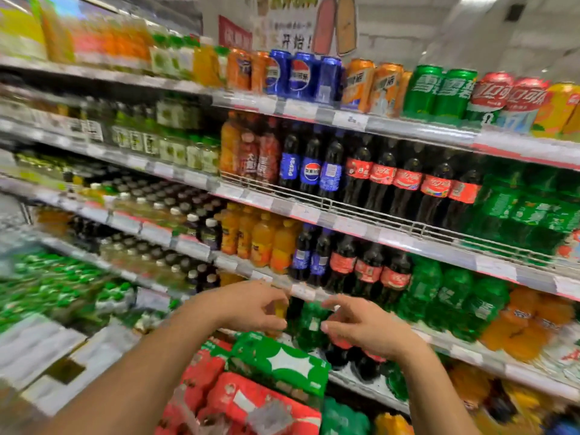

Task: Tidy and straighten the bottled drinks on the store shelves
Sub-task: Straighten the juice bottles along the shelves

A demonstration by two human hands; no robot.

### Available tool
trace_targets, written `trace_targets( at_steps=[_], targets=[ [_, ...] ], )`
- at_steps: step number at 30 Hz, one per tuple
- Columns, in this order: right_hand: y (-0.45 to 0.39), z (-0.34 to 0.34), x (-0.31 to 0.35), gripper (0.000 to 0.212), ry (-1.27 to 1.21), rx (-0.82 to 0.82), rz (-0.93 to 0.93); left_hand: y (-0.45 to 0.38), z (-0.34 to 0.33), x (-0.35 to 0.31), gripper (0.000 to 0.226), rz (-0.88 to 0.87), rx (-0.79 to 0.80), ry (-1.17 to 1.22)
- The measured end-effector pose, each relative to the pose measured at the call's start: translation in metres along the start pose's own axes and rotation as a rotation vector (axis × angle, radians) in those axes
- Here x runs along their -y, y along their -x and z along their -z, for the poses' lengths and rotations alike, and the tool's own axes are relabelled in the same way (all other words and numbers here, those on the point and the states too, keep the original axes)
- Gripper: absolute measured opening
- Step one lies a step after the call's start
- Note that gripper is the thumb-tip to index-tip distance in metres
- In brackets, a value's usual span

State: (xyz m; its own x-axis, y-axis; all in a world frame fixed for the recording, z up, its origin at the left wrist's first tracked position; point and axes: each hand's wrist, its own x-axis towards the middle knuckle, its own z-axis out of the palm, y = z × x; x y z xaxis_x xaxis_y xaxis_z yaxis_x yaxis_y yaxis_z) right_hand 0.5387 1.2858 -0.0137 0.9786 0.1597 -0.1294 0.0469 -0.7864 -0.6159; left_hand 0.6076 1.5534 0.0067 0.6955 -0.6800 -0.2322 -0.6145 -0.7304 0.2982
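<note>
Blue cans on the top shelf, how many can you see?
3. The blue cans stand side by side on the top shelf: left one, middle one, right one, between orange cans on both sides. More may hide behind them.

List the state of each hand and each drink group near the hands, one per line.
left hand: fingers loosely curled, holding nothing, raised at the shelf edge
right hand: fingers loosely spread, no grip on anything, in front of a green bottle
cola bottles: upright, in a row
orange bottles: upright, side by side
green pack: lying on the red packs
</note>
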Motion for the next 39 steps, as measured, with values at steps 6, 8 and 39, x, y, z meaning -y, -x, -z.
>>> trace_targets(
  at_steps=[6, 8, 39],
  targets=[
    [-0.01, -0.064, 0.109, 0.035, 0.003, -0.03, 0.13, 0.094, -0.001, 0.069, 0.058, 0.069, -0.104, 0.118],
    [-0.013, -0.076, 0.133, 0.035, 0.032, -0.044, 0.156, 0.118, 0.003, 0.086, 0.054, 0.081, -0.133, 0.14],
    [-0.198, -0.033, 0.212, 0.026, -0.069, -0.272, 0.282, 0.057, 0.151, 0.239, 0.047, 0.029, -0.272, 0.023]
  ],
)
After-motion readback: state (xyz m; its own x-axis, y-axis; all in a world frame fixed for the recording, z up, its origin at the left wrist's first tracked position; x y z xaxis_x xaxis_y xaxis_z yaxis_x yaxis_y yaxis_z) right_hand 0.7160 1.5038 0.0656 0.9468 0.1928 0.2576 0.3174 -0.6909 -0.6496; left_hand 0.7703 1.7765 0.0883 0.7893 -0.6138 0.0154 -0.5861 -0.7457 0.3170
